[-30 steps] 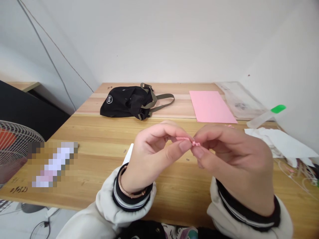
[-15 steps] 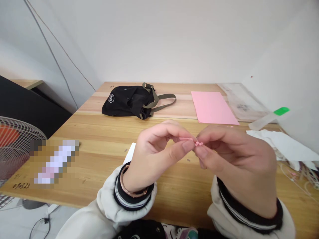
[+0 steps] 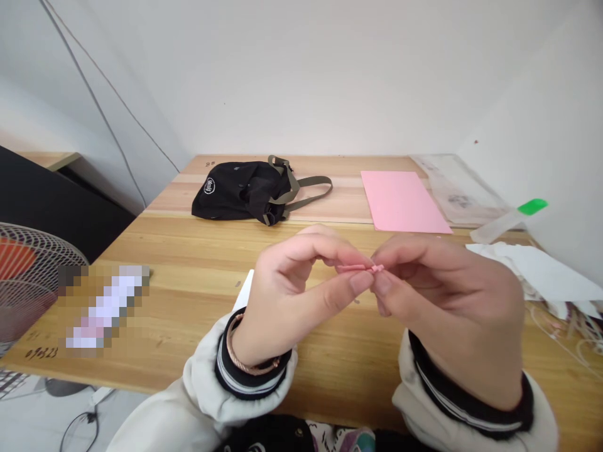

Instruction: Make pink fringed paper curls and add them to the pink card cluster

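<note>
Both my hands meet above the wooden table (image 3: 198, 251), pinching one small folded strip of pink paper (image 3: 362, 268). My left hand (image 3: 292, 289) grips its left end between thumb and forefinger. My right hand (image 3: 438, 295) pinches the right end, fingertip against fingertip. Most of the strip is hidden by my fingers. A white slip of paper (image 3: 245, 290) lies on the table just under my left wrist.
A black bag (image 3: 240, 190) with olive straps lies at the back. A pink sheet (image 3: 402, 201) is at the back right, next to clear plastic sleeves (image 3: 459, 191). White papers (image 3: 541, 270) and a green-tipped tool (image 3: 509, 220) sit on the right. A fan (image 3: 23, 276) stands at the left.
My fingertips have closed tighter on the pink strip and shifted slightly; the hands stay in the same place over the table.
</note>
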### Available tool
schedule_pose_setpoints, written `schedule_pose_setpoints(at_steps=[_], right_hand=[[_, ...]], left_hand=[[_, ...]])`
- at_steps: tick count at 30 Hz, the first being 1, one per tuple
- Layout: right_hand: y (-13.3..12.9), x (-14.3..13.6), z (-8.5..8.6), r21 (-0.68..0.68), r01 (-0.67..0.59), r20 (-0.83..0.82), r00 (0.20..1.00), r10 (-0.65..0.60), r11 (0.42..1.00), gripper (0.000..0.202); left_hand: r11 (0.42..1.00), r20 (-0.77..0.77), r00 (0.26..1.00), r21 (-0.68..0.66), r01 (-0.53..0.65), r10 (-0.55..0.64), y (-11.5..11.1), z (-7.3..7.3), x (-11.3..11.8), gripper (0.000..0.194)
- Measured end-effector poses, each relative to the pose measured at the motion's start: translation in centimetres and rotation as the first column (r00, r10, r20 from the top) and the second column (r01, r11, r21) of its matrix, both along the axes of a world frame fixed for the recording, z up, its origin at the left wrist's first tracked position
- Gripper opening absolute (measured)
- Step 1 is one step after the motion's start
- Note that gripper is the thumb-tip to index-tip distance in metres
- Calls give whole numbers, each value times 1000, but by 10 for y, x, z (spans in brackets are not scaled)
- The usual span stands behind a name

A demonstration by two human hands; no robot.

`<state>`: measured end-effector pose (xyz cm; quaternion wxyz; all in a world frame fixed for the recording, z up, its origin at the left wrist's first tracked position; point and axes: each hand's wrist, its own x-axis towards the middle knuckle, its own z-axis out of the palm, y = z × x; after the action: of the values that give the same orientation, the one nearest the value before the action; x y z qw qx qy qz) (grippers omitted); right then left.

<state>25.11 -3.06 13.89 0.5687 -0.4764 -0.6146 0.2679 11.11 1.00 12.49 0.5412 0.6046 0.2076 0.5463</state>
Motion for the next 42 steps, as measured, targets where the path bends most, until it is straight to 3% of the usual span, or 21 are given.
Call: schedule_pose_setpoints(at_steps=[7,12,21,30,37,42], right_hand=[[-1,0,-2,9,26,7,1000,-26,1000,5],[-1,0,-2,26,52,17,998,-53,998,5],[-1,-1,-2,52,112,64,991,-115,992,4],[-3,3,-1,69,81,113,990,-89,994,8],[-2,2,0,62,64,90,994,-69,996,5],[-2,1,-1,50,70,62,995,-73,996,6]], left_hand=[[985,-39,991,121,-124,130,-2,1,1,8],[976,-30,984,133,-170,175,-4,1,3,9],[981,-25,985,98,-166,169,-3,1,3,5],[990,-21,990,18,-141,142,-2,-1,1,3],[985,-17,986,40,-168,169,-2,-2,4,4],[993,-18,993,26,-116,117,-2,-2,3,5]])
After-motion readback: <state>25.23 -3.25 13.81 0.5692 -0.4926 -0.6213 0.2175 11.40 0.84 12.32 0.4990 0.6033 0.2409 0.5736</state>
